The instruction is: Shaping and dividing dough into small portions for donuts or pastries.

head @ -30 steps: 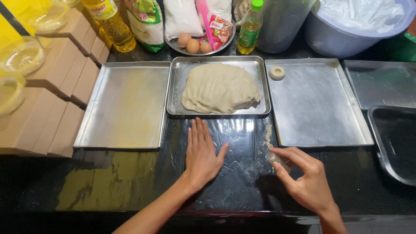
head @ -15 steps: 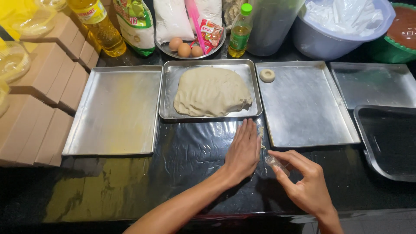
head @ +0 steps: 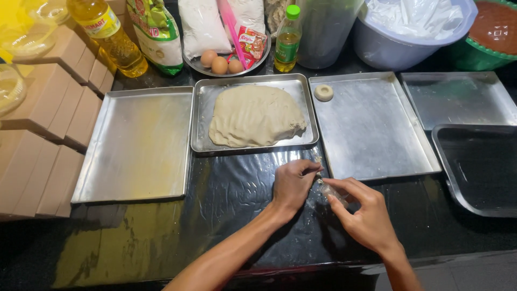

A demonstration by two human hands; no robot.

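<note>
A flat slab of beige dough [head: 256,116] lies in the middle metal tray [head: 200,108]. In front of it a clear plastic film [head: 231,188] covers the black counter. My left hand [head: 293,186] rests on the film with its fingers curled, pinching the film's right edge near the tray corner. My right hand [head: 366,215] is just to the right, its thumb and fingers closed on a crumpled bit of the same clear plastic [head: 329,189]. A small dough ring [head: 323,92] sits in the far left corner of the right tray [head: 371,129].
A bare metal tray [head: 137,145] lies at left beside stacked cardboard boxes [head: 48,118]. At the back stand an oil bottle [head: 110,37], a plate with eggs [head: 219,63], a green-capped bottle [head: 287,40] and a white tub [head: 409,32]. A dark tray [head: 479,167] sits at right.
My left hand slid right across the film from flat and spread to curled and pinching at its right edge. My right hand stayed near that edge, fingers closing on the plastic.
</note>
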